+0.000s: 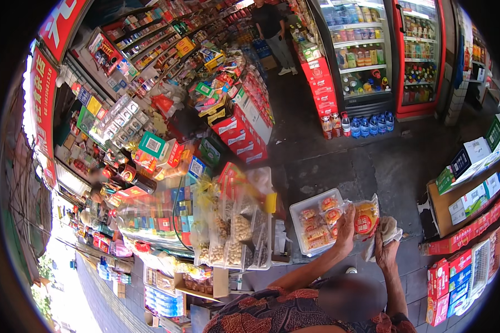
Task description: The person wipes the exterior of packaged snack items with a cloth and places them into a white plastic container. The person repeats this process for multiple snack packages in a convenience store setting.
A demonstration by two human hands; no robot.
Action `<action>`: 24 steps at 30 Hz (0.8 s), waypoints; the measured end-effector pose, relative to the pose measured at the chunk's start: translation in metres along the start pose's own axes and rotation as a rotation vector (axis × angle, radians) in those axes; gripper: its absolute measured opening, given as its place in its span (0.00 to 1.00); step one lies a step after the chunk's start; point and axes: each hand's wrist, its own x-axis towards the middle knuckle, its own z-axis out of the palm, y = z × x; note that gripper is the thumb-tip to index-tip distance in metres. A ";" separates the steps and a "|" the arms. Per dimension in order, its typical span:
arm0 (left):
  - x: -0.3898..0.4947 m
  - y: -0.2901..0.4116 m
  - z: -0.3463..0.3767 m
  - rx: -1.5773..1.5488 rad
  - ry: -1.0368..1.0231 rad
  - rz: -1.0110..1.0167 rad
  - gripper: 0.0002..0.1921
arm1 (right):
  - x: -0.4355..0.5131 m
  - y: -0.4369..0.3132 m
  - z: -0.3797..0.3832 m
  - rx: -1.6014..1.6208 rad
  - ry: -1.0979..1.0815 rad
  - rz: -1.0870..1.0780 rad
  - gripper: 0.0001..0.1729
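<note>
Between my two hands is a clear-wrapped round bun or cake (366,216) with red print. My left hand (346,227) grips the left edge of its wrapper, above a white plastic tray (296,208). My right hand (386,249) holds a crumpled pale cloth (389,231) and is close to the packet's lower right edge; whether its fingers also pinch the wrapper is hard to tell. Several wrapped buns or cakes (314,233) lie in the tray.
Left of me stands a counter with clear bins of peanuts (242,229) and other dry goods. Cartons (468,204) line the right side. Ahead are drink fridges (360,54), bottles (364,127) on the floor, stacked red beer boxes (241,137) and a standing person (271,29).
</note>
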 end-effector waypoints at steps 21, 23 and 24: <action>0.002 0.032 -0.042 -0.295 -0.220 -0.647 0.24 | -0.009 0.006 0.039 0.239 0.103 0.074 0.13; -0.006 0.018 -0.044 -0.400 -0.230 -0.706 0.25 | -0.015 0.014 0.040 0.224 0.119 0.134 0.14; -0.007 0.017 -0.044 -0.426 -0.233 -0.739 0.25 | -0.016 0.015 0.037 0.233 0.117 0.159 0.14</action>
